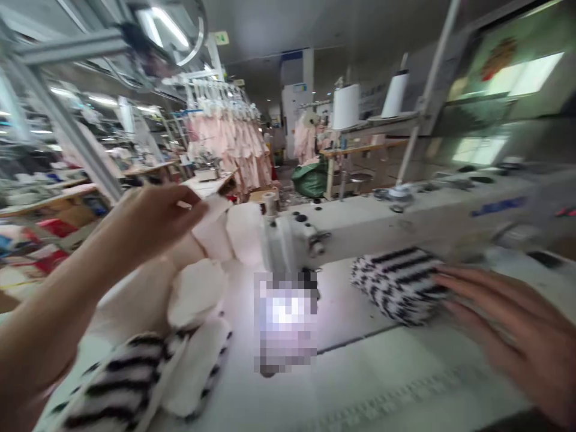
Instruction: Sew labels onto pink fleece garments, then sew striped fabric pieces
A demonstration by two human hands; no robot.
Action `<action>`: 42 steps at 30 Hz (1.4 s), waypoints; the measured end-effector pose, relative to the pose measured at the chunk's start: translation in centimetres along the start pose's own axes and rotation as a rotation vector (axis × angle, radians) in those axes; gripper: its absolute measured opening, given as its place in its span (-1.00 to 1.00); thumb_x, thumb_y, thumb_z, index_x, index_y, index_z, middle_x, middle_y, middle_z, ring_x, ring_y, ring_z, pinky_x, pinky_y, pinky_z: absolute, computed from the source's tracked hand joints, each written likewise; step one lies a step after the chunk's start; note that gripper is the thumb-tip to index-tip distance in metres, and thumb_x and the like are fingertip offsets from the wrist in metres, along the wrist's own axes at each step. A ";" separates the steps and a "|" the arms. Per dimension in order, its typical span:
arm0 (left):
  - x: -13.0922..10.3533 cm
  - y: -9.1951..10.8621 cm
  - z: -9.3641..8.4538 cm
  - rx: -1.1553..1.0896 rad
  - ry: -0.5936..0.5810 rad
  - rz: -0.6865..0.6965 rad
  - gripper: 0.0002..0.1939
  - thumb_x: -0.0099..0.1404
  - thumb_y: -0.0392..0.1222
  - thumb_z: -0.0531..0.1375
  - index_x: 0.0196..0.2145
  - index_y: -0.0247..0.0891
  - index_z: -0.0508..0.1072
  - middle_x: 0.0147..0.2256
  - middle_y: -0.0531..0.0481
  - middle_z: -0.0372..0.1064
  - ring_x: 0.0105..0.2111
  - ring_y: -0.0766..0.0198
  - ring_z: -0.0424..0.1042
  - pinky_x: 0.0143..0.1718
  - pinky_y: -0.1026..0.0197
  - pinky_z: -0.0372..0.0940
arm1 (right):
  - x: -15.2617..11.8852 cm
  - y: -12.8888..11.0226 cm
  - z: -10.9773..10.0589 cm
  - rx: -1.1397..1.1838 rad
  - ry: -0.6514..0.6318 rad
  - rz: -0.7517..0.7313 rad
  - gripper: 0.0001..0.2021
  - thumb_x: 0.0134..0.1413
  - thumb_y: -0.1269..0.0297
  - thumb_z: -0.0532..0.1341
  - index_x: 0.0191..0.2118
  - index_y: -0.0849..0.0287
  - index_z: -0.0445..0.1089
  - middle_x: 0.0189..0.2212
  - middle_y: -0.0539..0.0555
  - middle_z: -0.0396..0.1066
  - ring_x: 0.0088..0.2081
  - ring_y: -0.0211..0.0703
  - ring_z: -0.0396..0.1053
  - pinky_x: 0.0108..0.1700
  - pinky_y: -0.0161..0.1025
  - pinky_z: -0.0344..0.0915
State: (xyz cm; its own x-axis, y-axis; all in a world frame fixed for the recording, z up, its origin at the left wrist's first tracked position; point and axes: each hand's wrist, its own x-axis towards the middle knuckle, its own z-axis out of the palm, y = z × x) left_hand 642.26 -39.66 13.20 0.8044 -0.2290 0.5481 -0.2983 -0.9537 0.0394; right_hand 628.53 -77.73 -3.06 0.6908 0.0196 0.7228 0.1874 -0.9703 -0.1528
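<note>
My left hand (164, 213) is raised over the left side of the sewing machine table, its fingers pinched on the edge of a thin white fabric piece (216, 206). Below it stand stacks of white padded pieces (198, 291). Black-and-white striped fabric pieces (121, 375) lie nearer to me. On the right, a neat stack of striped fabric pieces (400, 285) rests on the machine bed. My right hand (517, 324) has its fingers stretched out, with the tips against the right side of that stack. Blur softens both hands.
The sewing machine head (288, 243) stands in the middle, its arm (382, 225) running right. A pixelated bright patch covers the needle area. Thread cones (346, 107) stand behind. Pink garments (229, 144) hang farther back, and a green sack (310, 178) sits on the floor.
</note>
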 end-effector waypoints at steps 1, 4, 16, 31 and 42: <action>-2.5 0.9 1.0 -0.075 -0.055 0.127 -0.71 0.18 -0.03 0.07 -0.44 -0.25 0.49 -0.57 0.12 0.40 -0.56 0.40 0.34 -0.37 0.30 0.24 | 0.5 0.2 0.0 -0.036 -0.030 -0.045 -0.67 0.26 0.11 -0.05 -0.01 0.09 0.30 0.00 0.10 0.31 0.04 -0.05 0.25 0.12 -0.05 0.16; -10.5 3.3 5.9 -0.268 -0.098 0.413 -0.78 0.23 -0.13 0.03 -0.28 -0.07 0.48 -0.36 0.07 0.52 -0.46 0.29 0.48 -0.44 0.29 0.36 | 1.6 0.8 0.7 -0.075 -0.096 -0.112 -0.69 0.28 0.24 -0.07 0.01 0.18 0.28 -0.03 0.12 0.34 0.02 -0.07 0.26 0.05 -0.08 0.21; -18.6 11.4 8.2 -0.533 -0.442 0.825 -0.74 0.34 -0.27 0.01 -0.22 -0.29 0.51 -0.09 -0.18 0.44 -0.04 0.08 0.42 -0.01 0.20 0.34 | 3.9 -0.1 -0.3 -0.226 -0.085 -0.104 -0.51 0.30 -0.01 -0.23 -0.23 0.16 0.34 -0.29 0.13 0.41 -0.26 -0.13 0.34 -0.24 -0.21 0.17; -18.9 10.9 8.5 -0.958 -0.771 0.633 -0.69 0.35 -0.18 0.02 -0.21 -0.36 0.53 -0.17 -0.28 0.47 -0.09 0.01 0.44 -0.04 0.09 0.34 | 3.1 -1.7 0.0 -0.072 -0.187 -0.067 -0.55 0.27 0.02 -0.13 -0.34 0.13 0.40 -0.33 0.08 0.47 -0.30 -0.15 0.41 -0.34 -0.24 0.26; -17.4 11.9 8.4 -2.160 -1.096 -0.829 -0.63 0.22 -0.06 0.20 -0.09 -0.37 0.42 -0.06 -0.24 0.38 -0.06 0.11 0.40 -0.04 0.14 0.29 | -1.9 -11.1 -2.0 0.096 -0.173 -0.622 -0.73 0.16 0.35 0.03 -0.07 0.09 0.37 -0.03 0.08 0.38 0.03 -0.06 0.30 -0.01 -0.13 0.24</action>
State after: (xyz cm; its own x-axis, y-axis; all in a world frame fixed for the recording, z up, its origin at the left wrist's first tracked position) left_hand 629.02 -48.61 -2.85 0.6130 -0.7142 -0.3379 0.7176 0.3243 0.6163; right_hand 623.74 -67.44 -1.41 0.5341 0.6170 0.5780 0.6447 -0.7395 0.1937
